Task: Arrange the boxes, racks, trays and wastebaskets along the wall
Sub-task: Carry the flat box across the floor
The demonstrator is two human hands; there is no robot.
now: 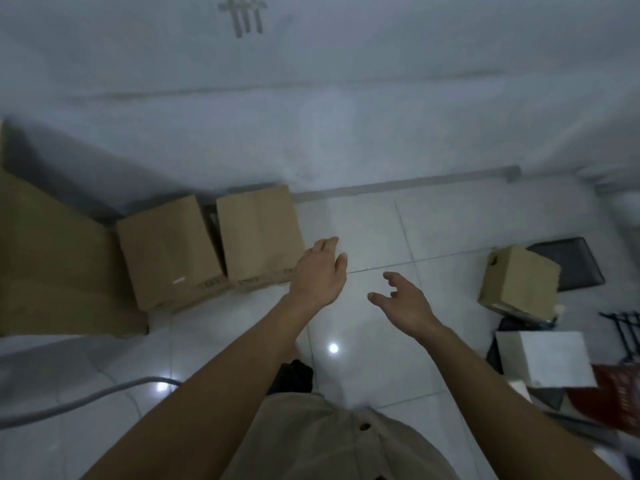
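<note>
Two closed cardboard boxes stand side by side against the wall: one [168, 249] on the left and one [258, 233] to its right. A larger cardboard box [52, 261] fills the far left. My left hand [320, 271] hovers with relaxed fingers just right of the second box and holds nothing. My right hand [401, 299] is held out over the bare floor, fingers loosely spread, also holding nothing. A small cardboard box [519, 284] sits tilted on the floor at the right, in front of a dark mesh tray [575, 263].
A white box [543, 360] lies at the lower right, with a black wire rack [627, 327] and a red item [620, 396] beside it. A grey hose [79, 400] curves over the floor at lower left. White tiled floor [398, 230] lies between wall and pile.
</note>
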